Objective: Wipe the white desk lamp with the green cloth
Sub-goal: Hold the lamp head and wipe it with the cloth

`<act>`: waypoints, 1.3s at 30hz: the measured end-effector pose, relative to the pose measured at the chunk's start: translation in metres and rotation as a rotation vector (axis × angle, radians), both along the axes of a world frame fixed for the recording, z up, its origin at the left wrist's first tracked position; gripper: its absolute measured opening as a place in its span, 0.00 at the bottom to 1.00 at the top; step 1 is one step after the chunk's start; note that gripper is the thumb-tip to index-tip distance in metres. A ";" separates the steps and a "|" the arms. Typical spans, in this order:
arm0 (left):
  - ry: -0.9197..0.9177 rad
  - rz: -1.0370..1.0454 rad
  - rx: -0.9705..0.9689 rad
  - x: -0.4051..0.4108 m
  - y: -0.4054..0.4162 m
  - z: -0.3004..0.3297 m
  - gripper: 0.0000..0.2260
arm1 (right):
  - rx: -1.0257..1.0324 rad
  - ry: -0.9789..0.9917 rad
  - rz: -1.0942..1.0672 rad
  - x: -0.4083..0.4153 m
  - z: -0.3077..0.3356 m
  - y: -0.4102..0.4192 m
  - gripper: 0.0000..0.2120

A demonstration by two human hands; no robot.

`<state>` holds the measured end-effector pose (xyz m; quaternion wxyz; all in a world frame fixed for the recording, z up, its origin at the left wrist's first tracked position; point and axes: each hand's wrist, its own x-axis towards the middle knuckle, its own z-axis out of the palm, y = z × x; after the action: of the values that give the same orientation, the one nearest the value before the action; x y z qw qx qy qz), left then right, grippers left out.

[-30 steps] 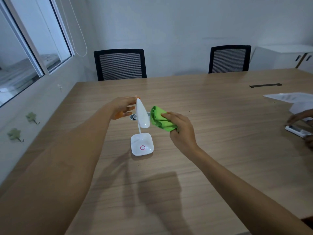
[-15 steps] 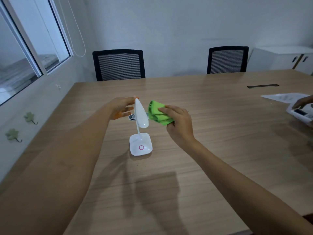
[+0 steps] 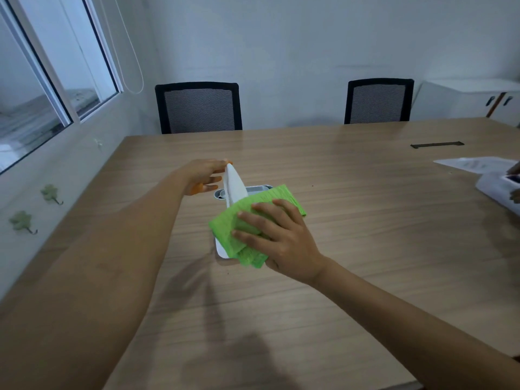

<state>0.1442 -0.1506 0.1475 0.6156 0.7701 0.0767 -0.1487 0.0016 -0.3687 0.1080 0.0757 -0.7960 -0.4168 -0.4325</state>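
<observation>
Since the frame 0.5 s earlier, the right hand (image 3: 281, 237) has moved the green cloth (image 3: 244, 225) from beside the lamp head down and toward the person, so that the cloth now covers the lamp base; the left hand (image 3: 205, 175) has stayed at the top of the lamp head.

The white desk lamp (image 3: 235, 187) stands on the tabletop (image 3: 365, 220), near the left edge. Only 1 corner of its base shows below the cloth.

Risks:
1. The lamp appears light. Sideways wiping force on the base could slide or tip it if the left hand lets go.
2. The tilted head could fold further under pressure from either hand.
3. A loose cloth fold could snag the thin neck.

Pose: the right hand lies palm down, fingers spread, pressing the folded cloth onto the base. The left hand is loosely open, fingertips touching the tip of the head to steady it. Both forearms are extended forward.
</observation>
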 end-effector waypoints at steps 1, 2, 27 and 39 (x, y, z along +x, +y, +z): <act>-0.001 0.001 -0.001 0.001 0.000 0.000 0.08 | -0.007 -0.031 0.003 -0.003 -0.002 0.000 0.16; 0.000 0.005 -0.003 0.001 0.000 0.000 0.08 | 0.004 -0.045 -0.005 -0.006 -0.001 0.001 0.15; -0.013 0.022 -0.007 -0.003 -0.003 0.000 0.12 | 0.176 0.210 -0.043 0.004 -0.002 0.009 0.16; -0.031 0.032 -0.002 -0.003 -0.003 -0.002 0.17 | 0.596 0.547 -0.148 0.006 -0.041 -0.015 0.28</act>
<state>0.1415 -0.1539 0.1457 0.6197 0.7704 0.0795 -0.1269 0.0073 -0.3840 0.0669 0.3797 -0.8526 -0.1791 -0.3111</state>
